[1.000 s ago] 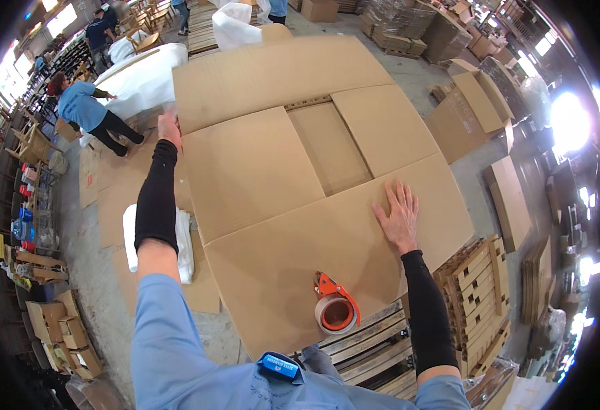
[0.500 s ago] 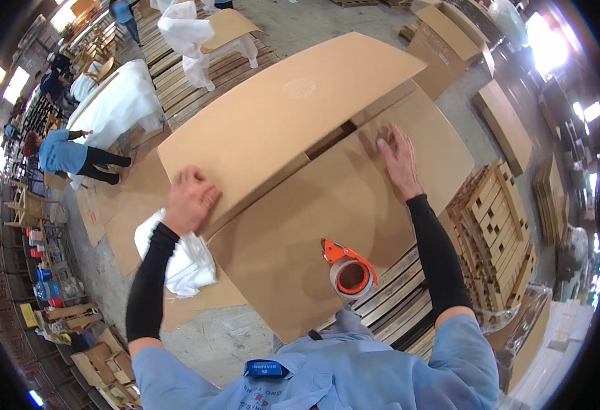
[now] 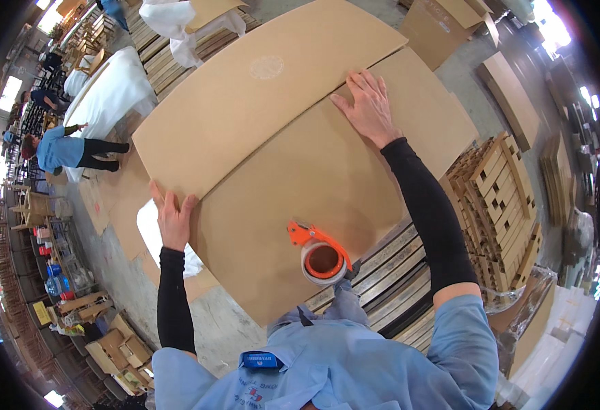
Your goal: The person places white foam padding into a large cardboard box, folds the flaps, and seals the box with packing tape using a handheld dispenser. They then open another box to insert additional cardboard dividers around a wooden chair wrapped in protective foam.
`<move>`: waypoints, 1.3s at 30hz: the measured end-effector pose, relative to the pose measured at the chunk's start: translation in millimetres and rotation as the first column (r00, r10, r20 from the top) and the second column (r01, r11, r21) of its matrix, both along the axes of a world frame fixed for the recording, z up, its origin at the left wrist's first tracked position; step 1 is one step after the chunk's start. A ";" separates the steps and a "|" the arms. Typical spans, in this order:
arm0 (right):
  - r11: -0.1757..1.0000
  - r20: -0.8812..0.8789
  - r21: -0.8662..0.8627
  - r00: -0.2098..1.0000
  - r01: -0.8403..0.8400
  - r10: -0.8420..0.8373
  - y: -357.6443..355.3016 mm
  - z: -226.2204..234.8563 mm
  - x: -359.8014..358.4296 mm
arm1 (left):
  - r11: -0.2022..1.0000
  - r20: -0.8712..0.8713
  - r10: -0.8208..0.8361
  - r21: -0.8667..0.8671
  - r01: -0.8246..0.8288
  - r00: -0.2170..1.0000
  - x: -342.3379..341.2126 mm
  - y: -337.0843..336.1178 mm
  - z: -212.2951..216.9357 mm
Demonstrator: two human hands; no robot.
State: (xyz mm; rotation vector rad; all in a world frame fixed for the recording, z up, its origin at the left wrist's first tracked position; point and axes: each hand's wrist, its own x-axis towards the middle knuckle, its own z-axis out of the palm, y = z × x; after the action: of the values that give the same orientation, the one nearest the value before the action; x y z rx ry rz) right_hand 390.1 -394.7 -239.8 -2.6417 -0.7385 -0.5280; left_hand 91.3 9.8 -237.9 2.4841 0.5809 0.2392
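Note:
A large cardboard box point(image 3: 259, 109) lies before me, its two top flaps folded down flat and meeting along a narrow seam. My left hand point(image 3: 174, 217) rests at the left end of that seam, fingers apart against the box's edge. Spread over the seam toward its far right end, my right hand point(image 3: 369, 109) presses flat on the cardboard. An orange tape dispenser point(image 3: 324, 261) with a roll of tape stands on the near flap, close to my body. Neither hand touches it.
Wooden pallets point(image 3: 498, 212) are stacked on the right, and slats point(image 3: 388, 287) run beneath the box. White wrapping point(image 3: 112, 85) covers something at the far left, near a person in blue point(image 3: 61, 150). An open carton point(image 3: 440, 31) stands at the back right.
The far flap has come down level with the near one, closing the gap. My right hand has moved left and away from me onto the seam; my left hand has opened at the edge.

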 end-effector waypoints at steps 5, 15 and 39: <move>0.991 0.039 -0.092 0.994 -0.097 0.101 2.6 2.9 14.7 | 0.998 0.159 0.016 0.062 -0.027 0.987 5.7 11.3 -36.6; 0.963 -0.062 -0.084 0.966 -0.257 0.253 87.7 -24.8 2.0 | 0.704 0.283 0.352 -0.708 -0.053 0.892 9.2 -9.8 -29.7; 0.879 -0.208 -0.379 0.952 -0.291 0.226 135.5 -23.3 -4.2 | 0.213 0.282 0.895 -0.951 0.225 0.346 -64.4 105.4 -118.0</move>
State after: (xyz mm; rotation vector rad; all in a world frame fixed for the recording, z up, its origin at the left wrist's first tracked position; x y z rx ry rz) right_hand 386.0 -259.2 -263.2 -2.8393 -1.2442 -0.0906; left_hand 26.8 115.3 -355.9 0.6276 0.6449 1.0273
